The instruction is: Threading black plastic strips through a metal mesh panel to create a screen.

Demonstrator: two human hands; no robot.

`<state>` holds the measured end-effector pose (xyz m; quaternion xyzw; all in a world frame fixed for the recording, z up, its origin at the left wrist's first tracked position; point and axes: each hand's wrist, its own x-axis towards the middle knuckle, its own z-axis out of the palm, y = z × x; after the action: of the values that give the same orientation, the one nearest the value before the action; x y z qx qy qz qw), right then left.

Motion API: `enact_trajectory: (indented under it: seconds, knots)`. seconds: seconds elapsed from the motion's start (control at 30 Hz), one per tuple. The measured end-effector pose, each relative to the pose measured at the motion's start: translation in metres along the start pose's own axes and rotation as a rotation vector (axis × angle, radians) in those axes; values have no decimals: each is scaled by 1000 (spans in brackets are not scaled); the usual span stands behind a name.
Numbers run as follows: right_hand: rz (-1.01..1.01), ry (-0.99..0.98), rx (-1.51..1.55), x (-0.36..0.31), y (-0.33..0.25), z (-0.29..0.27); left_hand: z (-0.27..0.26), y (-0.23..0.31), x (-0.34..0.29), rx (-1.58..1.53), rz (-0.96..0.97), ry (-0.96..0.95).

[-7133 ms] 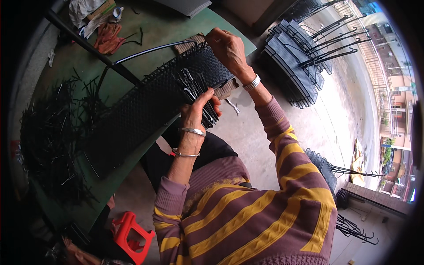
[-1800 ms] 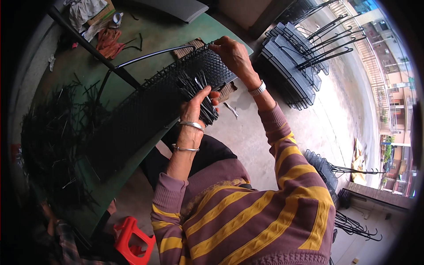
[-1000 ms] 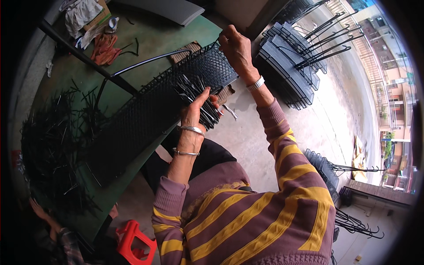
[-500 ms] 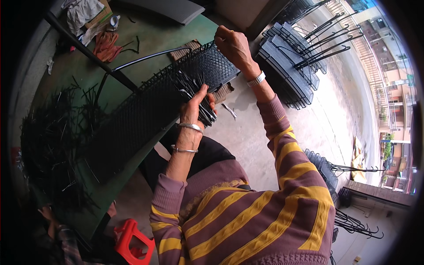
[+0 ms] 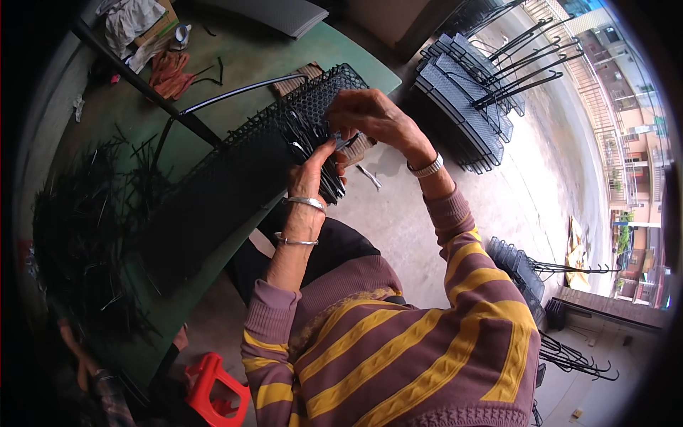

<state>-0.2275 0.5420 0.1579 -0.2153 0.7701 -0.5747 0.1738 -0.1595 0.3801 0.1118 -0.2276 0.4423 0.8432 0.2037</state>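
The woven black mesh panel [image 5: 235,178] lay across the green table [image 5: 334,53]; I judged it light, springy, best gripped along its metal frame. My left hand [image 5: 311,174] clasped a bundle of black strips [image 5: 324,164] against it, while my right hand [image 5: 370,117] pinched one strip above.

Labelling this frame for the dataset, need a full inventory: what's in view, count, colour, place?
black woven mesh panel on a metal frame: one, black, lying across the green table edge
green table: one, green, upper left
loose black strips: many, black, heaped on the table's left
bundle of black strips: one, black, in the left hand
stacked black mesh chairs: one stack, black, upper right on the concrete floor
red plastic stool: one, red, bottom left
orange cloth: one, orange, table's far end
left hand: grips the bundle, two metal bangles
right hand: at the panel's edge, watch on wrist
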Motion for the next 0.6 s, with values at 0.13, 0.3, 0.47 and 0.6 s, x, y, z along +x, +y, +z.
enact_trajectory:
  seconds: [0.13, 0.3, 0.47, 0.6]
  knots:
    - [18, 46, 67, -5, -3, -6, 4, -1, -1, -58, -21, 45]
    - [-258, 834, -569, 13, 17, -31, 8, -1, 1, -74, -68, 80]
    - [-353, 957, -744, 52, 58, -53, 7, -4, 4, -144, -72, -18]
    - [-293, 936, -846, 65, 66, -50, 2, -6, 10, -129, -80, -76]
